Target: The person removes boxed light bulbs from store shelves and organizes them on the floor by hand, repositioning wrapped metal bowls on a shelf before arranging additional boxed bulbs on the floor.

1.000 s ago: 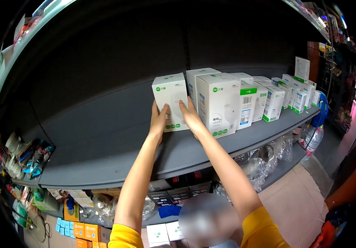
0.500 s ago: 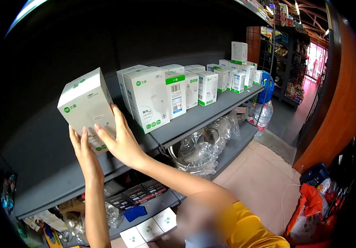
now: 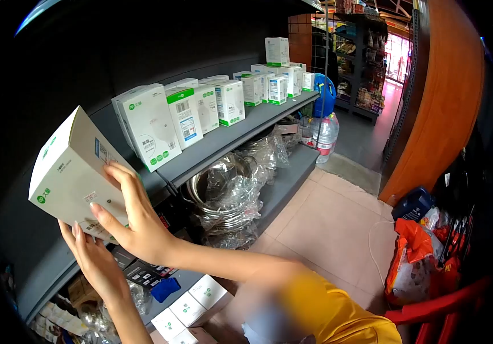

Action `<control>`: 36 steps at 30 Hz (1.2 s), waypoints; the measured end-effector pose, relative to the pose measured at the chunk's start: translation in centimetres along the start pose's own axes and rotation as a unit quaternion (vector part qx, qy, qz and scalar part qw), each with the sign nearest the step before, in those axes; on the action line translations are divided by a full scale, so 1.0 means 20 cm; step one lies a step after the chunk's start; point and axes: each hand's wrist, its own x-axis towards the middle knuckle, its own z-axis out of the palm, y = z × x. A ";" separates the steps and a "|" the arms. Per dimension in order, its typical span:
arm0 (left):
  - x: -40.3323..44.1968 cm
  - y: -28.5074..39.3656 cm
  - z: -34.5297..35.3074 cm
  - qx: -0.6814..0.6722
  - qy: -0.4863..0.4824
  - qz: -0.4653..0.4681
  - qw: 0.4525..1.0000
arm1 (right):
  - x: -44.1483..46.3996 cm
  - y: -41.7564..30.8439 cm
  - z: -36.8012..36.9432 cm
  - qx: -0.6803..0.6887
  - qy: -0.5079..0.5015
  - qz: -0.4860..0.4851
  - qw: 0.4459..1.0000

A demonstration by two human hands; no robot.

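Observation:
A large white light bulb box (image 3: 80, 178) with a green logo is held tilted above the left part of the shelf, between both hands. My left hand (image 3: 94, 258) is under it, with fingers closed against its lower edge. My right hand (image 3: 140, 221) grips its right side, thumb on the front face and fingers over the side with the blue label. To the right, a similar tall light bulb box (image 3: 149, 126) stands upright on the grey shelf (image 3: 200, 152). Beside that box is one with a green band and barcode (image 3: 186, 117).
Smaller white boxes (image 3: 229, 102) line the shelf toward the back, one stacked on top (image 3: 277, 51). Plastic-wrapped metal pots (image 3: 223, 195) sit on the lower shelf. Several white boxes (image 3: 188, 309) lie below. A water bottle (image 3: 325, 136) and red bag (image 3: 409, 261) stand on the tiled floor (image 3: 321, 221).
My view has swung right, so the shelf boxes appear further left. The held box has turned and tilted, showing more of its blue-labelled side. Both hands stay on it.

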 end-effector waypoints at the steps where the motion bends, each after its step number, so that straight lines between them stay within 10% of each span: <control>1: -0.02 0.01 0.01 -0.008 0.005 -0.004 1.000 | -0.02 -0.02 -0.01 0.021 -0.002 0.005 1.000; 22: -0.50 -0.25 -0.18 0.107 0.042 -0.086 0.990 | -0.45 -0.11 -0.34 0.029 -0.126 0.135 0.982; 34: -0.65 -0.34 -0.29 0.187 -0.146 -0.022 0.971 | -0.65 -0.08 -0.38 0.034 -0.121 0.210 0.970; 36: -0.69 -0.34 -0.24 0.083 -0.003 -0.130 0.988 | -0.68 -0.08 -0.38 0.031 -0.117 0.219 0.968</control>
